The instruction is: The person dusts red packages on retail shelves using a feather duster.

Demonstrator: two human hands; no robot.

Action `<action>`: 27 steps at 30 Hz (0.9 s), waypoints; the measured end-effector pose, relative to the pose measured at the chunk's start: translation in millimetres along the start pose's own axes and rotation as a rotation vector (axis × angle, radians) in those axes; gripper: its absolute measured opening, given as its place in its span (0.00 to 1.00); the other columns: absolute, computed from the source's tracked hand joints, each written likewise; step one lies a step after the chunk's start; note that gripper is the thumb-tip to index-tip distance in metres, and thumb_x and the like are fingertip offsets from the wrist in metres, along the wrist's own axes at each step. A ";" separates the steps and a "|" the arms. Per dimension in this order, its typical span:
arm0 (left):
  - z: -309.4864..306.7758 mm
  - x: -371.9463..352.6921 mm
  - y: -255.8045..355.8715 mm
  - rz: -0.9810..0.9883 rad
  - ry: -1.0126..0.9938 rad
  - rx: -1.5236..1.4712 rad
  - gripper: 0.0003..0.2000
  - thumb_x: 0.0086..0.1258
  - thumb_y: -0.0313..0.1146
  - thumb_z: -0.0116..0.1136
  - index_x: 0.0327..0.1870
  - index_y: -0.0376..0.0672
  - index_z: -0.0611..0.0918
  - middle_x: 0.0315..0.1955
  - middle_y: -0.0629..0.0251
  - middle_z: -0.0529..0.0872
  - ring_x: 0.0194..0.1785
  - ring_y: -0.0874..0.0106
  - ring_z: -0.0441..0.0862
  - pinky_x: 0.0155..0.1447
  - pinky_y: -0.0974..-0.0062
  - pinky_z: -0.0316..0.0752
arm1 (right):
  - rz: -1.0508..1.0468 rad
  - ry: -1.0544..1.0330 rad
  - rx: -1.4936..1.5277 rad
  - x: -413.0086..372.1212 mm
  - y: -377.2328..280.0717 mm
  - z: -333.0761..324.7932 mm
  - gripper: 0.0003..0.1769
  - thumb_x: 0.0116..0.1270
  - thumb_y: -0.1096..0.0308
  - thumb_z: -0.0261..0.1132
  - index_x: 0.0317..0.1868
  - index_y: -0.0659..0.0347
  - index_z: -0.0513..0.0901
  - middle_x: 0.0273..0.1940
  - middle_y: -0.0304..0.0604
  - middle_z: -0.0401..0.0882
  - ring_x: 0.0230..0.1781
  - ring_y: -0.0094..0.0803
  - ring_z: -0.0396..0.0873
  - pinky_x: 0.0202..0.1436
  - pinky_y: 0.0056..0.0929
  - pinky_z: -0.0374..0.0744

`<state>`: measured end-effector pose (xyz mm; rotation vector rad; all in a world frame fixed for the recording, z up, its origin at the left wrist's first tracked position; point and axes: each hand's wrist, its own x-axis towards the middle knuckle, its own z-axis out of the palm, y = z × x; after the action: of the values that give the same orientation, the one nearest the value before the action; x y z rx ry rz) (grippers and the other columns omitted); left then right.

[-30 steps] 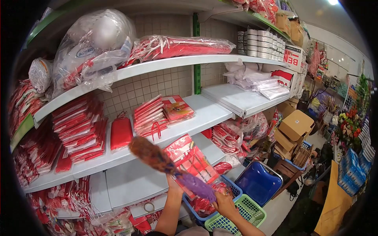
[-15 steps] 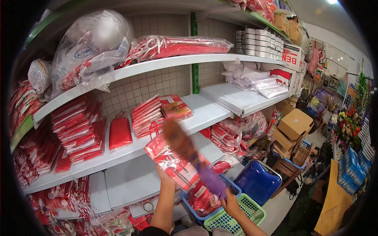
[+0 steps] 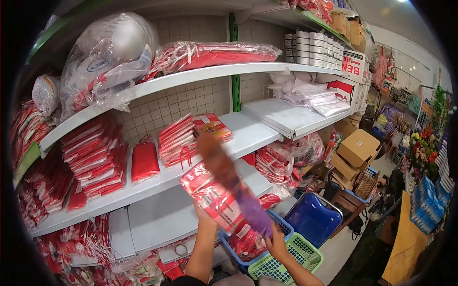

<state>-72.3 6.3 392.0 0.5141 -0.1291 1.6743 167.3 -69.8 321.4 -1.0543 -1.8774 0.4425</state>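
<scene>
My left hand [image 3: 205, 217] is closed on the lower left edge of a clear plastic packet with red and white contents [image 3: 207, 193]. The packet is tilted in front of the shelf edge. In my right hand [image 3: 276, 244] is a feather duster [image 3: 251, 207], gripped at its lower end. Its purple part is near my fingers, and its brown tip is blurred. The duster lies across the packet's right side and hides part of it. Behind them, a stack of red packets [image 3: 174, 140] and a flatter red packet [image 3: 213, 125] rest on the middle shelf [image 3: 255, 131].
Taller piles of red packets [image 3: 93, 152] fill the shelf's left end. Below my hands are a blue basket [image 3: 286, 229] of red packets and a green basket [image 3: 305, 257]. A blue chair [image 3: 312, 217] and cardboard boxes [image 3: 358, 145] are to the right.
The packet in my left hand has shifted slightly right. The duster is still blurred across it, and my right hand has moved slightly up.
</scene>
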 end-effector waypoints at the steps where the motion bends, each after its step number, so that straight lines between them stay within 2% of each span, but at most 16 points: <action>1: 16.5 -0.6 -4.7 0.031 0.199 0.055 0.22 0.70 0.51 0.37 0.51 0.44 0.74 0.43 0.62 0.80 0.43 0.62 0.78 0.47 0.60 0.75 | 0.027 0.113 0.048 4.8 2.7 5.9 0.24 0.54 0.74 0.60 0.53 0.65 0.67 0.27 0.60 0.75 0.29 0.57 0.77 0.32 0.46 0.74; 2: 33.3 -0.5 -9.1 0.061 0.397 0.110 0.21 0.71 0.49 0.37 0.51 0.43 0.74 0.42 0.62 0.80 0.42 0.63 0.79 0.44 0.61 0.76 | 0.018 0.023 0.022 7.6 -4.1 4.5 0.24 0.54 0.73 0.60 0.53 0.65 0.67 0.28 0.61 0.76 0.29 0.57 0.77 0.32 0.46 0.74; 4: -28.5 2.5 -3.4 -0.025 -0.059 -0.090 0.22 0.70 0.48 0.38 0.55 0.42 0.72 0.42 0.61 0.81 0.41 0.63 0.80 0.44 0.63 0.77 | -0.003 -0.153 -0.033 13.2 -23.4 -5.0 0.24 0.55 0.73 0.60 0.53 0.66 0.67 0.29 0.61 0.76 0.29 0.56 0.77 0.32 0.46 0.73; 6: -43.1 -4.0 3.2 -0.082 -0.238 -0.144 0.24 0.70 0.51 0.37 0.55 0.42 0.72 0.45 0.59 0.80 0.42 0.63 0.80 0.45 0.63 0.77 | -0.010 -0.197 -0.095 18.7 -30.0 -8.0 0.24 0.55 0.73 0.60 0.54 0.67 0.67 0.31 0.62 0.77 0.30 0.56 0.78 0.33 0.46 0.74; 7: -50.2 -2.1 3.0 -0.019 -0.011 -0.055 0.24 0.70 0.51 0.37 0.54 0.42 0.73 0.44 0.60 0.80 0.42 0.63 0.80 0.45 0.63 0.77 | -0.012 -0.218 -0.126 22.0 -31.6 -8.1 0.24 0.55 0.72 0.61 0.54 0.67 0.67 0.32 0.62 0.77 0.30 0.56 0.78 0.34 0.46 0.74; 9: 35.5 -1.6 -0.8 0.061 0.355 0.102 0.23 0.70 0.52 0.37 0.52 0.42 0.74 0.42 0.60 0.81 0.43 0.64 0.80 0.46 0.63 0.77 | 0.160 -0.095 0.108 33.5 -35.9 -6.1 0.25 0.55 0.72 0.61 0.53 0.67 0.68 0.33 0.63 0.77 0.32 0.56 0.78 0.35 0.46 0.75; 10: 27.9 -1.5 0.8 0.052 0.335 0.112 0.23 0.70 0.53 0.37 0.50 0.43 0.75 0.41 0.62 0.81 0.42 0.65 0.80 0.45 0.64 0.77 | 0.244 -0.034 0.224 37.7 -36.9 -5.1 0.25 0.55 0.72 0.62 0.53 0.67 0.68 0.34 0.63 0.77 0.33 0.57 0.78 0.36 0.46 0.76; 12: 6.8 -1.0 6.7 0.032 0.290 0.135 0.23 0.69 0.56 0.38 0.47 0.46 0.76 0.39 0.66 0.82 0.39 0.68 0.81 0.42 0.66 0.79 | 0.033 -0.114 0.026 25.5 -25.3 3.1 0.25 0.54 0.71 0.62 0.53 0.68 0.68 0.35 0.63 0.77 0.34 0.57 0.78 0.37 0.46 0.76; 13: 2.1 -0.9 10.3 0.028 0.134 0.014 0.22 0.69 0.55 0.39 0.45 0.47 0.77 0.38 0.66 0.82 0.35 0.68 0.81 0.34 0.69 0.79 | -0.072 -0.150 -0.074 21.3 -20.6 5.9 0.25 0.54 0.71 0.62 0.53 0.68 0.68 0.35 0.64 0.77 0.34 0.57 0.78 0.38 0.46 0.77; 15: -10.9 -0.1 16.0 0.088 0.266 -0.060 0.20 0.68 0.54 0.41 0.42 0.47 0.77 0.36 0.65 0.82 0.32 0.68 0.81 0.28 0.71 0.78 | -0.088 -0.226 -0.107 22.5 -23.1 4.7 0.22 0.53 0.72 0.61 0.50 0.67 0.71 0.26 0.58 0.76 0.30 0.54 0.78 0.36 0.46 0.74; 17: -22.3 2.0 18.2 0.091 0.254 0.067 0.20 0.68 0.53 0.41 0.43 0.45 0.77 0.38 0.63 0.82 0.35 0.67 0.81 0.34 0.69 0.78 | -0.072 -0.171 -0.086 30.1 -14.3 7.6 0.21 0.54 0.71 0.61 0.49 0.68 0.72 0.21 0.55 0.75 0.26 0.52 0.76 0.36 0.44 0.73; 18: 25.1 3.9 18.3 0.077 0.280 0.142 0.20 0.69 0.52 0.41 0.43 0.44 0.77 0.39 0.62 0.82 0.37 0.67 0.81 0.37 0.67 0.79 | 0.018 -0.103 -0.042 38.6 -6.9 9.5 0.20 0.55 0.71 0.62 0.49 0.68 0.72 0.21 0.55 0.75 0.26 0.50 0.76 0.35 0.43 0.73; 20: 25.3 3.9 20.8 0.124 0.337 0.153 0.24 0.70 0.50 0.40 0.54 0.39 0.73 0.50 0.57 0.79 0.49 0.62 0.78 0.54 0.62 0.75 | 0.197 0.033 0.047 66.2 -0.1 7.7 0.20 0.56 0.70 0.63 0.49 0.68 0.72 0.23 0.55 0.74 0.26 0.45 0.77 0.35 0.40 0.73; 22: 10.2 4.5 27.6 0.114 0.285 0.166 0.25 0.70 0.50 0.39 0.57 0.38 0.71 0.53 0.56 0.77 0.52 0.61 0.77 0.55 0.62 0.74 | 0.198 0.136 0.039 104.5 -5.5 -2.7 0.27 0.56 0.71 0.64 0.56 0.69 0.67 0.34 0.63 0.77 0.35 0.53 0.80 0.40 0.41 0.75; 24: 7.5 6.7 34.7 0.095 0.243 0.164 0.25 0.71 0.50 0.39 0.57 0.38 0.71 0.52 0.55 0.77 0.52 0.61 0.77 0.55 0.61 0.74 | 0.019 0.262 0.140 147.6 -13.4 -13.1 0.28 0.58 0.71 0.63 0.58 0.69 0.64 0.40 0.62 0.77 0.41 0.48 0.79 0.46 0.37 0.75; 27: 0.2 9.1 44.9 0.069 0.216 0.154 0.25 0.71 0.50 0.39 0.56 0.38 0.71 0.52 0.55 0.77 0.52 0.60 0.77 0.55 0.61 0.74 | -0.054 0.248 0.180 217.8 18.8 -13.9 0.33 0.57 0.71 0.62 0.62 0.69 0.60 0.50 0.63 0.72 0.50 0.46 0.75 0.53 0.37 0.72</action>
<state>-116.1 6.5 405.1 0.4441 0.1418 1.8044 139.9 116.5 433.4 -0.8935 -1.6110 0.4204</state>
